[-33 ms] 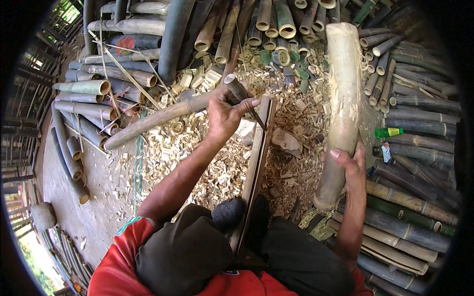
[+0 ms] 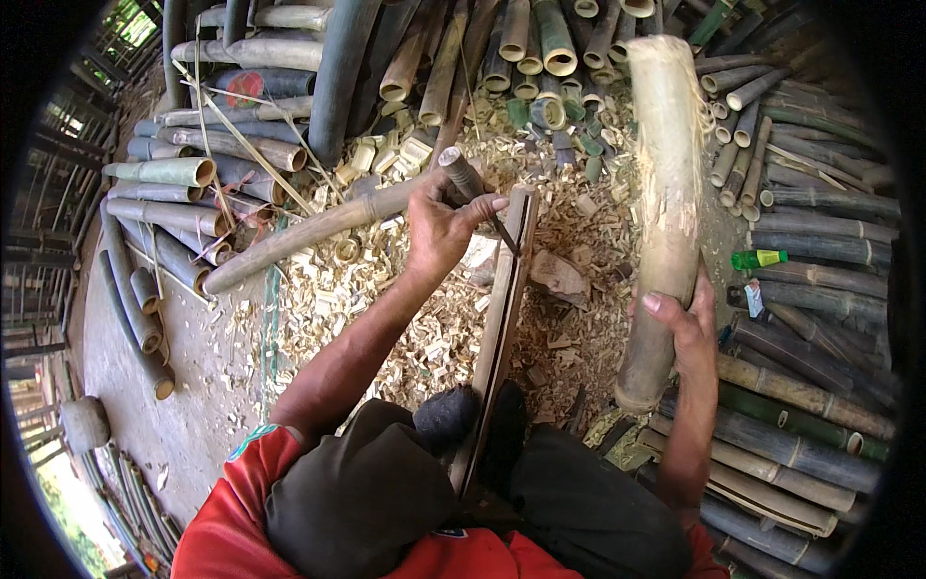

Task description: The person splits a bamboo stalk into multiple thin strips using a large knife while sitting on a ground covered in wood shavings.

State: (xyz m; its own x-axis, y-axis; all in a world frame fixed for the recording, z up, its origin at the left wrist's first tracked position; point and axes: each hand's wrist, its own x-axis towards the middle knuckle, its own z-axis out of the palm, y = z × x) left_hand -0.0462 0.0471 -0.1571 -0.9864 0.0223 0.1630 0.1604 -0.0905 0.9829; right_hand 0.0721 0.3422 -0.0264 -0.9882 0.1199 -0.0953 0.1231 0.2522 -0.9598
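My left hand (image 2: 439, 232) is closed around the wooden handle of a knife (image 2: 465, 177). Its dark blade points down-right onto the top end of a long bamboo slat (image 2: 497, 328). The slat runs from between my knees up to the blade. My right hand (image 2: 680, 323) grips the lower part of a thick pale bamboo pole (image 2: 666, 183) that stands tilted at the right, its surface frayed and peeled.
Pale bamboo chips and cut rings (image 2: 386, 289) cover the ground in front. A long pole (image 2: 309, 232) lies across them at the left. Stacked bamboo culms (image 2: 801, 386) line the right, top and left. A green bottle (image 2: 757, 259) lies at the right.
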